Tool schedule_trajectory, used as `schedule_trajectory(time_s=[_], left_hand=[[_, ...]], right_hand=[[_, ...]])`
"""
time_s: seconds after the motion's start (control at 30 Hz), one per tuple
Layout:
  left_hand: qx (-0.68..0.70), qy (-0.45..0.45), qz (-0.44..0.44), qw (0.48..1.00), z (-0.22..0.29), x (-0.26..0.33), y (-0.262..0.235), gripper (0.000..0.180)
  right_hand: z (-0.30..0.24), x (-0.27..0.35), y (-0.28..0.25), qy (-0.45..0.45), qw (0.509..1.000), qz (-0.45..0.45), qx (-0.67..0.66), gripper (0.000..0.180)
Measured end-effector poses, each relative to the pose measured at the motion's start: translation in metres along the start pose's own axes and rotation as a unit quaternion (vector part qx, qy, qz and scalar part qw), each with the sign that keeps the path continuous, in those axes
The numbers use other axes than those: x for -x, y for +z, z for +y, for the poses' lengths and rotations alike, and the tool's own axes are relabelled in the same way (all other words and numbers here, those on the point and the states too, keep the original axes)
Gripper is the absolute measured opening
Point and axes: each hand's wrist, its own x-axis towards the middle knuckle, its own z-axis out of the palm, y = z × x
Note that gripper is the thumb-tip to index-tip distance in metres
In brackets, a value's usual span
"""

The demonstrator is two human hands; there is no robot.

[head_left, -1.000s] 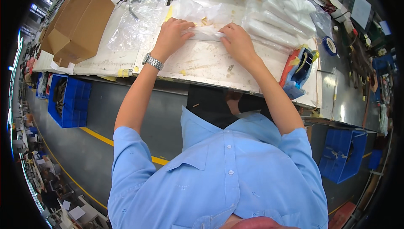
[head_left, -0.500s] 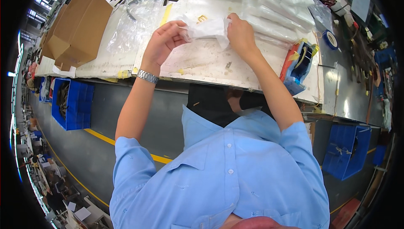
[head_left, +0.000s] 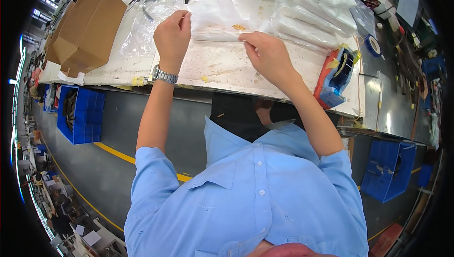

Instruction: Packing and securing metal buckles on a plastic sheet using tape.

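Observation:
A thin white translucent wrapping sheet [head_left: 215, 18] lies spread on the table in front of me, its near edge folded over into a strip. My left hand [head_left: 173, 39] is closed, pinching the sheet's left edge between thumb and fingers. Near the strip's right end rests a small gold-coloured metal piece [head_left: 239, 27], buckle-like in shape. My right hand [head_left: 269, 58] reaches just below it, fingertips at the strip's near edge and thumb held apart below. Whether anything lies under the fold cannot be made out.
Stacked clear plastic bags [head_left: 314, 13] lie to the right, beside a red-and-blue tape dispenser [head_left: 336, 75] and a blue tape roll [head_left: 372, 45]. At left are a crumpled clear bag [head_left: 158, 11] and an open cardboard box [head_left: 87, 30]. Blue crates [head_left: 84, 115] stand below the table.
The bunched sheet has been spread wider and flatter. My left hand has moved up and closed on its edge; my right hand has come down and its thumb is apart. The gold piece sits further right.

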Motion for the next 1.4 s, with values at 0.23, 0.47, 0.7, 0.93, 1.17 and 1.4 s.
schedule_trajectory(time_s=[0.23,0.47,0.7,0.93,1.17,1.4], left_hand=[[0.028,0.384,-0.067,0.921,0.006,-0.012,0.044,0.014],[-0.035,0.186,-0.184,0.965,-0.078,-0.057,0.045,0.019],[0.119,0.076,-0.097,0.985,-0.047,-0.074,0.022,0.019],[-0.025,0.4,-0.138,0.906,-0.011,-0.044,0.036,0.016],[-0.086,0.307,-0.156,0.935,-0.034,-0.065,0.032,0.012],[-0.031,-0.075,0.006,0.997,-0.104,-0.087,0.021,0.029]], right_hand=[[0.07,-0.057,0.051,-0.077,0.997,-0.013,0.0,0.022],[0.089,-0.046,0.051,0.022,0.997,-0.018,0.072,0.03],[0.071,-0.035,0.041,-0.053,0.989,0.074,0.113,0.034],[0.061,-0.063,0.056,-0.058,0.993,-0.038,0.09,0.018],[0.076,-0.055,0.071,-0.049,0.994,-0.016,0.094,0.016],[0.063,-0.055,0.07,-0.052,0.99,-0.018,0.131,0.013]])
